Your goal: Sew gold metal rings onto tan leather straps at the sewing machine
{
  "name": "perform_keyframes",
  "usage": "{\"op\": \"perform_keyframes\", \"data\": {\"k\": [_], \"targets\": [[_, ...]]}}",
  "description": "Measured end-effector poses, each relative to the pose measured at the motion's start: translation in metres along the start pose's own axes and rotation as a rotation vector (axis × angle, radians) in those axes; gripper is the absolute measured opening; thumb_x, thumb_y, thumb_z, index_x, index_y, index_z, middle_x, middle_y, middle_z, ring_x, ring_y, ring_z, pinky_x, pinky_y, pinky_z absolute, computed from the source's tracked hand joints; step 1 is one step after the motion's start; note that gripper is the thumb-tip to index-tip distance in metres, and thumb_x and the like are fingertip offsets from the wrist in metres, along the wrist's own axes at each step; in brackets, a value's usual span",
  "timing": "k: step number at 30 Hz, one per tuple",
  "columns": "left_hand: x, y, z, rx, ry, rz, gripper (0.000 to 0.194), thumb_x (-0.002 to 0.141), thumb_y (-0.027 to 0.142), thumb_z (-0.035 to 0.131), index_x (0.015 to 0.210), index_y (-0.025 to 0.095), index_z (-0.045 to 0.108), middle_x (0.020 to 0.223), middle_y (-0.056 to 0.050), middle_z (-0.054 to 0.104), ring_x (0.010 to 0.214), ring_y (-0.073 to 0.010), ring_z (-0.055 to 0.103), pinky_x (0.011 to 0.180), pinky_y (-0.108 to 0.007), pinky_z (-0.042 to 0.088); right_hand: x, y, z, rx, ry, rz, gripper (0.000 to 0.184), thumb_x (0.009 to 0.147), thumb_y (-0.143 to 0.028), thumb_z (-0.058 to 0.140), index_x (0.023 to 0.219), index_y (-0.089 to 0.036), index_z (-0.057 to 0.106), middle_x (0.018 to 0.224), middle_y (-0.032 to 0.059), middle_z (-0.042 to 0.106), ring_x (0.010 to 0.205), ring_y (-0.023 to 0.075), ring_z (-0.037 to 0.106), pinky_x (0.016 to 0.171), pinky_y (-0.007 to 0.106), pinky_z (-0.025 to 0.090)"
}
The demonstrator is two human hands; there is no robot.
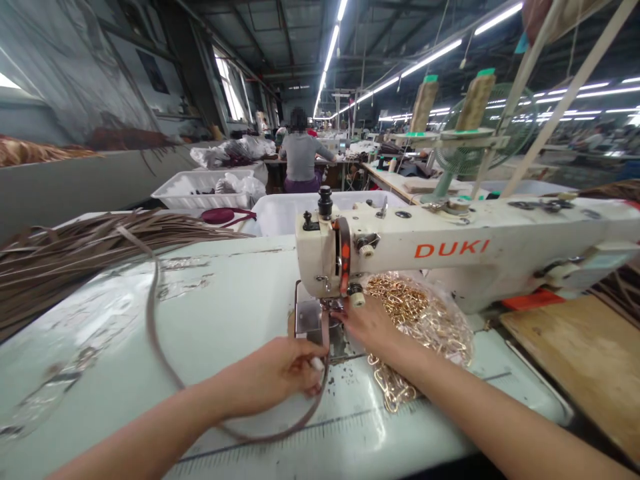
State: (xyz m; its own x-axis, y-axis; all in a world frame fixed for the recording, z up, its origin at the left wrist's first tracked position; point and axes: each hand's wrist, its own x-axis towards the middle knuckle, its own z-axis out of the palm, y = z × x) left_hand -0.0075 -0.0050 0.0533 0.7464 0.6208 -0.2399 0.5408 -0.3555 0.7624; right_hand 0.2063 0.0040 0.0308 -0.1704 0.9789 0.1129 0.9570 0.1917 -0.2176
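A brown strap (pixel 155 333) loops over the table from the left and runs up under the needle area of a sewing machine (pixel 390 250) marked DUKI. My left hand (pixel 285 370) is closed, pinching the strap in front of the metal needle plate (pixel 309 319); something small and white shows among its fingers. My right hand (pixel 367 323) reaches in beside the presser foot (pixel 334 305), its fingertips close to the strap's end. The machine head partly covers those fingertips, so what they hold cannot be made out.
Gold metal clasps (pixel 400 300) lie in a clear plastic bag right of the needle. A bundle of brown straps (pixel 100 240) covers the table's left rear. White bins (pixel 200 190) stand behind. Thread cones (pixel 475 103) rise above the machine. A wooden board (pixel 580 360) lies right; a person (pixel 303 157) sits ahead.
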Motion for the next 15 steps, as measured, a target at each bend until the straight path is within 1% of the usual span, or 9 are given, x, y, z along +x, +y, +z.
{"op": "perform_keyframes", "data": {"k": [1, 2, 3, 5, 6, 7, 10, 12, 15], "targets": [[-0.002, 0.001, 0.0, -0.03, -0.002, -0.045, 0.028, 0.091, 0.03, 0.046, 0.111, 0.02, 0.062, 0.079, 0.0, 0.067, 0.073, -0.0176, 0.065, 0.067, -0.024, 0.05, -0.003, -0.002, -0.001, -0.012, 0.007, 0.005, 0.03, 0.093, -0.032, 0.053, 0.119, -0.019, 0.059, 0.111, 0.0121, 0.064, 0.1, 0.0256, 0.061, 0.08, 0.033, 0.046], [0.0, 0.0, -0.002, -0.014, 0.042, -0.085, 0.027, 0.09, 0.031, 0.047, 0.108, 0.019, 0.064, 0.075, 0.0, 0.066, 0.071, -0.0181, 0.065, 0.065, -0.025, 0.05, -0.006, -0.005, -0.004, -0.023, 0.014, 0.011, 0.03, 0.094, -0.033, 0.051, 0.12, -0.019, 0.058, 0.112, 0.0129, 0.063, 0.1, 0.026, 0.061, 0.08, 0.033, 0.046], [0.004, -0.003, -0.003, 0.032, 0.125, -0.118, 0.026, 0.089, 0.032, 0.048, 0.105, 0.018, 0.064, 0.074, -0.001, 0.066, 0.069, -0.0187, 0.065, 0.064, -0.027, 0.05, -0.011, -0.006, -0.006, -0.036, 0.026, 0.017, 0.032, 0.095, -0.036, 0.05, 0.12, -0.018, 0.058, 0.113, 0.0139, 0.062, 0.101, 0.0265, 0.06, 0.079, 0.033, 0.047], [0.018, -0.011, -0.007, 0.16, 0.353, -0.14, 0.025, 0.086, 0.033, 0.054, 0.101, 0.016, 0.064, 0.087, -0.005, 0.064, 0.071, -0.02, 0.063, 0.067, -0.03, 0.049, -0.022, -0.009, -0.011, -0.077, 0.054, 0.027, 0.037, 0.096, -0.045, 0.046, 0.117, -0.017, 0.059, 0.115, 0.0155, 0.06, 0.104, 0.028, 0.058, 0.078, 0.035, 0.047], [0.026, -0.016, -0.008, 0.204, 0.43, -0.13, 0.025, 0.084, 0.033, 0.058, 0.1, 0.016, 0.064, 0.094, -0.007, 0.062, 0.074, -0.0206, 0.061, 0.071, -0.032, 0.048, -0.027, -0.011, -0.012, -0.102, 0.066, 0.028, 0.04, 0.096, -0.048, 0.044, 0.115, -0.018, 0.06, 0.115, 0.0156, 0.059, 0.105, 0.0286, 0.057, 0.078, 0.035, 0.048], [0.034, -0.02, -0.008, 0.229, 0.467, -0.114, 0.023, 0.082, 0.033, 0.06, 0.097, 0.016, 0.064, 0.099, -0.008, 0.059, 0.078, -0.0212, 0.06, 0.075, -0.033, 0.047, -0.031, -0.013, -0.013, -0.126, 0.072, 0.027, 0.041, 0.096, -0.05, 0.041, 0.114, -0.018, 0.06, 0.115, 0.0153, 0.059, 0.105, 0.0288, 0.056, 0.078, 0.036, 0.048], [0.049, -0.027, -0.003, 0.279, 0.512, -0.07, 0.008, 0.081, 0.024, 0.06, 0.078, 0.018, 0.063, 0.095, -0.006, 0.054, 0.083, -0.0209, 0.057, 0.08, -0.033, 0.044, -0.038, -0.023, -0.007, -0.173, 0.044, 0.019, 0.035, 0.099, -0.043, 0.038, 0.115, -0.018, 0.057, 0.111, 0.0141, 0.059, 0.103, 0.0278, 0.057, 0.079, 0.038, 0.049], [0.053, -0.029, 0.002, 0.299, 0.535, -0.055, 0.013, 0.083, 0.018, 0.055, 0.071, 0.018, 0.059, 0.094, -0.006, 0.051, 0.083, -0.0201, 0.056, 0.08, -0.033, 0.044, -0.036, -0.029, -0.001, -0.183, 0.017, 0.016, 0.028, 0.099, -0.032, 0.039, 0.117, -0.017, 0.055, 0.113, 0.0146, 0.059, 0.103, 0.027, 0.057, 0.079, 0.038, 0.049], [0.052, -0.029, 0.008, 0.317, 0.548, -0.027, 0.017, 0.088, 0.016, 0.047, 0.072, 0.018, 0.052, 0.096, -0.007, 0.048, 0.082, -0.019, 0.056, 0.079, -0.033, 0.044, -0.028, -0.037, 0.007, -0.187, 0.002, 0.017, 0.025, 0.096, -0.015, 0.039, 0.119, -0.016, 0.051, 0.115, 0.0155, 0.059, 0.103, 0.0253, 0.057, 0.077, 0.035, 0.05]]}}
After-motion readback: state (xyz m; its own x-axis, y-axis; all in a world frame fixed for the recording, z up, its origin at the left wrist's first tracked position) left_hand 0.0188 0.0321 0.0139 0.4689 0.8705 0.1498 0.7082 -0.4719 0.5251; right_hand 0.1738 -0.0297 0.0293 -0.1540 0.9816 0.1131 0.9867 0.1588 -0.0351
